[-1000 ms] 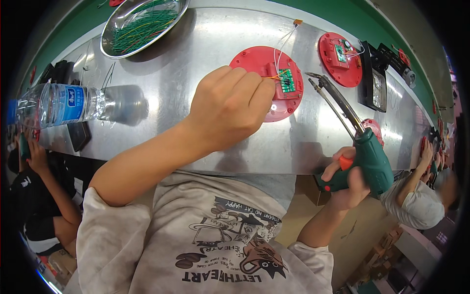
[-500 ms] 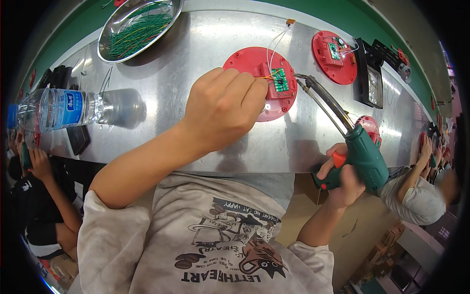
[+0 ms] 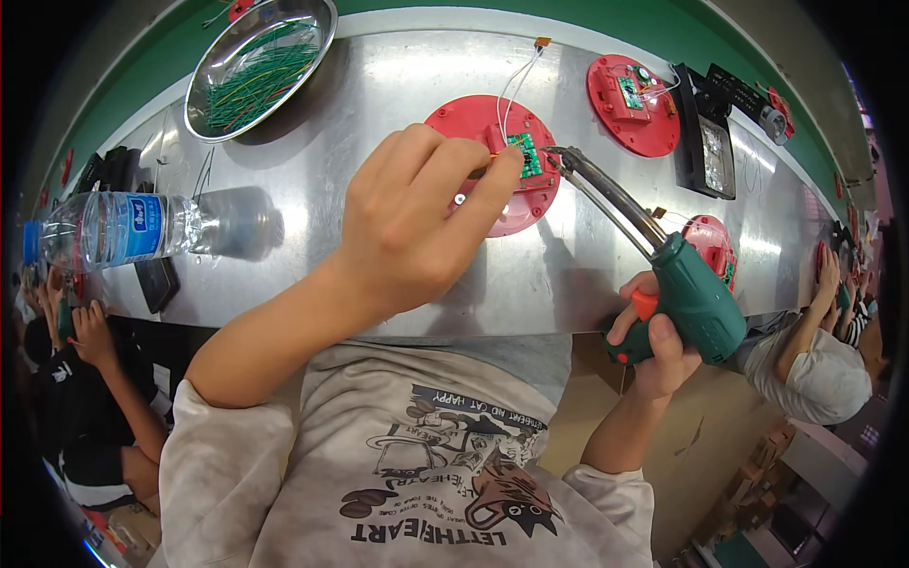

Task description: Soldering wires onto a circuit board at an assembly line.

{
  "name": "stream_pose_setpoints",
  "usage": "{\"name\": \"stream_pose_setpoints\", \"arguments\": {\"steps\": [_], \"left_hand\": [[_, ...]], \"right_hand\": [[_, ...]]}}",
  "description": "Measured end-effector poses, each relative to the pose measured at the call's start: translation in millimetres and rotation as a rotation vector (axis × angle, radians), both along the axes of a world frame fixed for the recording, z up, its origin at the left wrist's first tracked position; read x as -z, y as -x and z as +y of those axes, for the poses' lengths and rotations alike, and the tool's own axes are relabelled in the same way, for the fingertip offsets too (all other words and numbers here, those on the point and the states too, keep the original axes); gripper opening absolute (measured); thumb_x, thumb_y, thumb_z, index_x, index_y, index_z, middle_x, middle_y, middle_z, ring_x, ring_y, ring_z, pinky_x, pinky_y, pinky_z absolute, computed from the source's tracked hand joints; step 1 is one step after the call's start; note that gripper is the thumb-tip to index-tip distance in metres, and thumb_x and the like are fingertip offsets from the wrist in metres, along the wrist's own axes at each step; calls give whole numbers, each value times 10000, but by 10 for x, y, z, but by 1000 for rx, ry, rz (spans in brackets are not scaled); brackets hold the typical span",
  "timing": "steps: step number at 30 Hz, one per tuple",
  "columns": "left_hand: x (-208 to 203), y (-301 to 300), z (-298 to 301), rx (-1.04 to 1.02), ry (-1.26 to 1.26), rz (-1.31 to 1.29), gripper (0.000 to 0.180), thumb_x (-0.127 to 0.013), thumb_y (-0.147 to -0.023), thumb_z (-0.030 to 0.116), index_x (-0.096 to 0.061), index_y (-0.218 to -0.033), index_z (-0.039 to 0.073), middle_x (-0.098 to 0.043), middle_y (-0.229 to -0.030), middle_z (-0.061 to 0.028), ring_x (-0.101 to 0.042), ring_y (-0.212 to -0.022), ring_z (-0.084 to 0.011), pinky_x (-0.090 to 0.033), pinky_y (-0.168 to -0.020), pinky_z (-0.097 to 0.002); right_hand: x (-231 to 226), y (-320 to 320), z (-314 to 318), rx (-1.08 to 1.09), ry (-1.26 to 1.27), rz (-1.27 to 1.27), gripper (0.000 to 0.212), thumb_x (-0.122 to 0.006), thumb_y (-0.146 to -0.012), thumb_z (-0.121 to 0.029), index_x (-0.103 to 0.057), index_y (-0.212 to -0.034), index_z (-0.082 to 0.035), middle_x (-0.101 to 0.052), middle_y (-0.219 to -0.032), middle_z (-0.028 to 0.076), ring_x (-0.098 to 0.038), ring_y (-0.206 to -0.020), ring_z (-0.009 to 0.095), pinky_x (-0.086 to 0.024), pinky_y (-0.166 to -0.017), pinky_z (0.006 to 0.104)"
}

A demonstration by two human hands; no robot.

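A round red plastic housing (image 3: 516, 216) lies on the metal table, with a small green circuit board (image 3: 526, 163) in its raised middle. Over its left side, my left hand (image 3: 407, 213) pinches a thin orange wire (image 3: 495, 153) between thumb and index finger, close to the board. The fingers partly hide the wire. My right hand (image 3: 658, 331) grips a green soldering gun (image 3: 699, 298) with an orange trigger. Its metal tip points at the board's right edge; whether it touches cannot be made out. White wires (image 3: 517, 83) run from the board to a small orange-brown piece at the back.
A steel bowl (image 3: 327, 43) of green wires stands at the back left. A water bottle (image 3: 104, 230) lies on the left. More red housings (image 3: 653, 137) and a black case (image 3: 705, 156) are on the right. Other people (image 3: 95, 407) work at both sides.
My left hand's thumb has stretched out toward the board and its grip has loosened into a pinch. The soldering gun's tip has shifted slightly left, as has the whole scene around it.
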State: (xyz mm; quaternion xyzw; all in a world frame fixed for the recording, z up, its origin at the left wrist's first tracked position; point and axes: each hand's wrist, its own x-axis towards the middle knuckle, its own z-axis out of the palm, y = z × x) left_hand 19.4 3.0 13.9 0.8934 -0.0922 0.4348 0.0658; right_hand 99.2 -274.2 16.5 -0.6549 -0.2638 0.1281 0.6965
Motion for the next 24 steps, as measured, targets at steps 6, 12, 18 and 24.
{"name": "stream_pose_setpoints", "arguments": {"steps": [6, 12, 18, 24], "left_hand": [[142, -64, -5, 49, 99, 20, 234, -682, -654, 54, -663, -878, -12, -581, -784, -77, -558, -680, -224, -477, -555, -329], [195, -92, 5, 36, 89, 19, 180, -687, -661, 47, -638, -828, 4, -556, -717, -63, -544, -638, -220, -458, -531, -336], [196, -78, -2, 34, 92, 32, 173, -681, -665, 54, -640, -825, 6, -541, -698, -62, -531, -619, -219, -444, -525, -338], [209, -83, 2, 34, 100, 27, 184, -681, -668, 59, -652, -841, 2, -550, -701, -62, -535, -622, -221, -448, -533, -341]], "right_hand": [[-6, 10, -21, -31, 23, 8, 473, -624, -897, -232, -557, -1203, 123, -640, -1006, 264, -593, -502, 199, -464, -477, 278], [-29, 65, 15, -7, 73, 32, 535, -635, -892, -230, -526, -1266, 138, -655, -970, 235, -586, -503, 185, -458, -477, 269], [12, 65, 1, 16, 61, 2, 512, -618, -894, -206, -528, -1263, 137, -652, -967, 230, -586, -507, 184, -456, -474, 266], [-31, 60, 23, -17, 88, 14, 493, -596, -902, -194, -529, -1265, 133, -646, -966, 225, -584, -508, 188, -465, -478, 271]]}}
